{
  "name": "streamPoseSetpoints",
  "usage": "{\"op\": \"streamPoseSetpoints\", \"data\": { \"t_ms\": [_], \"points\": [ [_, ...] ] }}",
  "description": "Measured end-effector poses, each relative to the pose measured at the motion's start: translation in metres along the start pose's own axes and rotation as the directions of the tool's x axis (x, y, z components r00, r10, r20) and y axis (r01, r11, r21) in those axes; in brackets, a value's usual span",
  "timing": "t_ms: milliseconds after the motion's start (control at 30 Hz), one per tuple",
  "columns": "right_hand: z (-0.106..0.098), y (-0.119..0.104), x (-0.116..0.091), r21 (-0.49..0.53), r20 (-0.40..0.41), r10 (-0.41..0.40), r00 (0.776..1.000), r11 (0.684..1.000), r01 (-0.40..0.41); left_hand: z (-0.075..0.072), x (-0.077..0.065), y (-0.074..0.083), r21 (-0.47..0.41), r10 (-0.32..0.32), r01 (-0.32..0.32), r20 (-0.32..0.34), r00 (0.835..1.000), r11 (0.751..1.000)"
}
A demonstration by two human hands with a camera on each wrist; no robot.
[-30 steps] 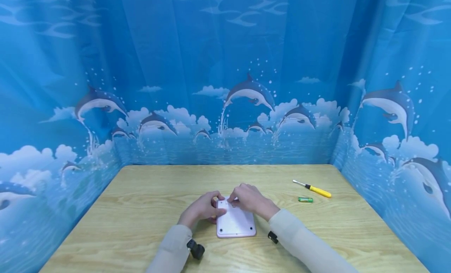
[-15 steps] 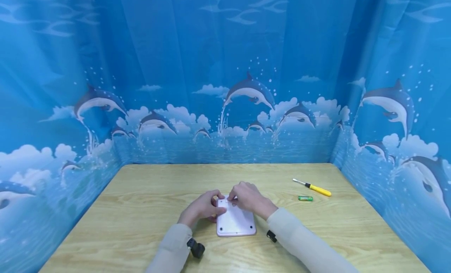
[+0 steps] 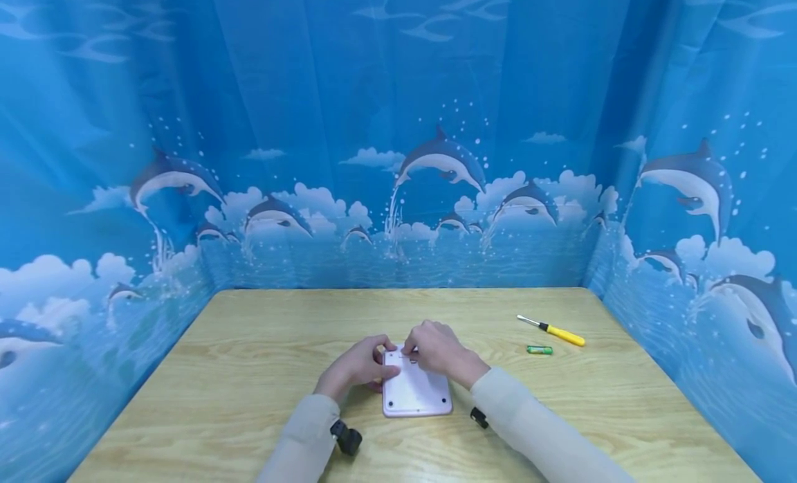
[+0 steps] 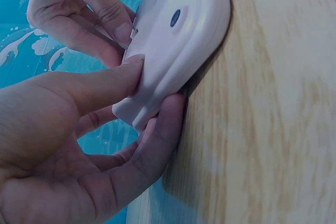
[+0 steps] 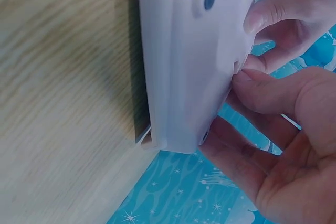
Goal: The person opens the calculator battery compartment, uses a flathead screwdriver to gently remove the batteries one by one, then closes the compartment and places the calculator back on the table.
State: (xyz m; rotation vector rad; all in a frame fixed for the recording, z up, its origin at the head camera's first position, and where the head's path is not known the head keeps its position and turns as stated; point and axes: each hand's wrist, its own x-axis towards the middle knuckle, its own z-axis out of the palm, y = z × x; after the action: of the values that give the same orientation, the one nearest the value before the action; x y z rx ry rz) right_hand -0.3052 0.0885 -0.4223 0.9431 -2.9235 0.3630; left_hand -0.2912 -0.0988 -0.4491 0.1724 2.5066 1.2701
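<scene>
A pale pink calculator lies with its back up on the table, round dark feet showing near its corners. My left hand grips its left side, the thumb on the back and the fingers round the edge and underneath. At the far end my right hand bends over the back. Its thumb and index finger pinch the small battery cover, which is mostly hidden by the fingers. In the left wrist view the right thumb presses right at a small notch, close to the left thumb.
On the right of the table lie a green battery and, just behind it, a screwdriver with a yellow handle. A blue dolphin curtain encloses the wooden table at the back and sides.
Both hands keep nearly the same place on the calculator. Only a slight shift of the right hand and forearm shows.
</scene>
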Motion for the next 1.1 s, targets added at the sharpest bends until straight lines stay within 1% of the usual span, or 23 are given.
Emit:
{"op": "streamPoseSetpoints", "data": {
  "t_ms": [267, 533, 833, 967, 1100],
  "points": [
    [-0.0009, -0.0025, 0.0018, -0.057, -0.013, -0.041, 0.999, 0.998, 0.04, -0.0003, 0.0005, -0.0011, 0.017, 0.009, -0.009, -0.007, 1.0, 1.0],
    [-0.0023, -0.0056, 0.0018, -0.05, -0.003, -0.019, 1.0, 0.999, 0.019, -0.0006, 0.0, -0.0004, 0.01, 0.012, -0.011, -0.007, 1.0, 1.0],
    [-0.0009, -0.0059, 0.0035, -0.104, -0.024, -0.069, 0.997, 0.992, 0.066, 0.0018, 0.0001, -0.0007, -0.009, -0.008, 0.008, -0.013, 1.0, 1.0],
    [-0.0009, -0.0064, 0.0041, -0.106, -0.026, -0.064, 0.998, 0.992, 0.061, 0.0021, 0.0009, -0.0004, -0.014, -0.014, 0.014, -0.02, 1.0, 1.0],
    [-0.0017, -0.0061, 0.0032, -0.093, -0.024, -0.051, 0.998, 0.994, 0.048, 0.0016, 0.0009, -0.0001, -0.023, 0.002, -0.002, -0.009, 1.0, 1.0]
  ]
}}
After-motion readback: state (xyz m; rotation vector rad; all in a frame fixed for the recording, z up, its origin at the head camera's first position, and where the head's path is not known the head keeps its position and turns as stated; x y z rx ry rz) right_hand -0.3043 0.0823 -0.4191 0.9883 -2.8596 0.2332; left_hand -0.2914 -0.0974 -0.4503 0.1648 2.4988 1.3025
